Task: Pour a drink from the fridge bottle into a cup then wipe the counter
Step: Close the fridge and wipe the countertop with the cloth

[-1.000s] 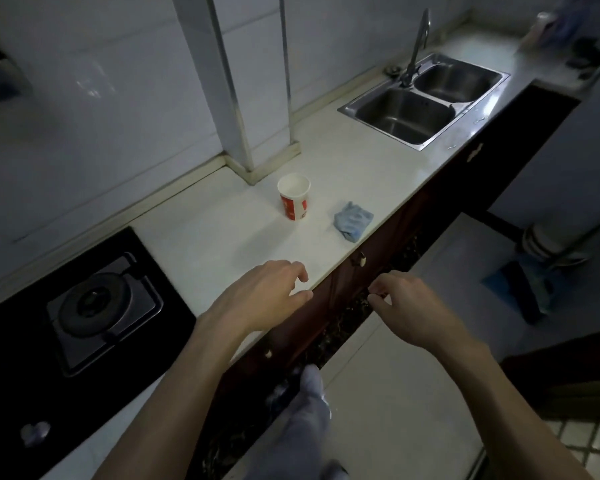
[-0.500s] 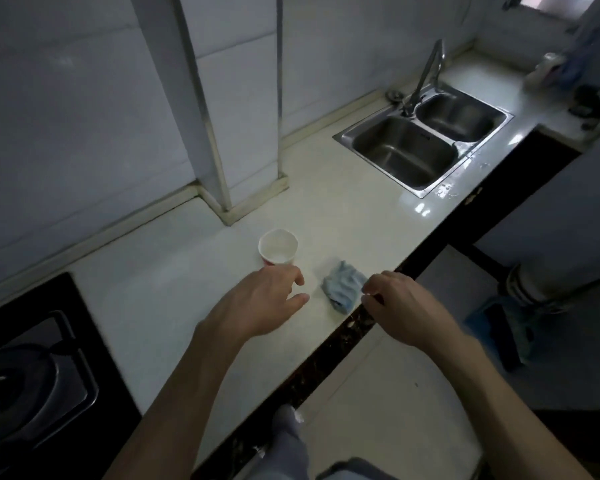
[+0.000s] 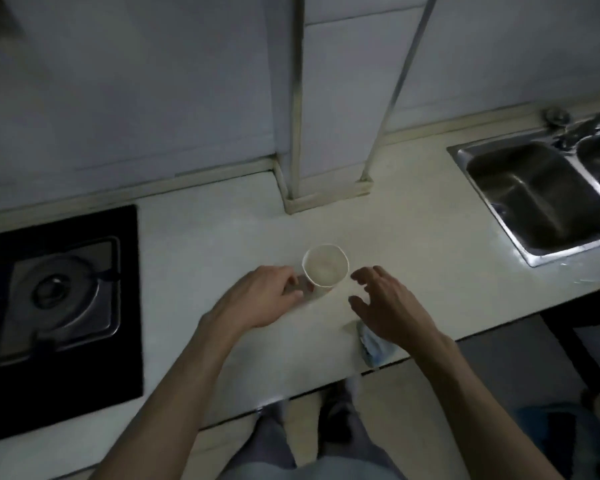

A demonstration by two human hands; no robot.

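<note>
Paper cup (image 3: pixel 325 265), white, upright, open mouth up, standing on the pale countertop (image 3: pixel 222 237) at the centre of the frame, just below the tiled wall column (image 3: pixel 329 98); contents cannot be told. Left hand (image 3: pixel 257 299), lower centre, fingers curled at the cup's left side, thumb and fingertips apparently touching the wall of the cup low down; whether the grip is closed on it cannot be told. Right hand (image 3: pixel 388 306), right of the cup and clear of it, fingers spread apart and empty, hovering above a blue cloth (image 3: pixel 373 344). The cloth is crumpled, lying near the counter's front edge, lower right of centre, partly hidden under the right wrist. Gas hob (image 3: pixel 59 299), black glass with one burner showing, set into the counter at the left of the frame. Stainless steel sink (image 3: pixel 534 199), at the right edge, with the faucet (image 3: pixel 593 119) at upper right. The person's legs and the floor occupy the bottom of the frame.
</note>
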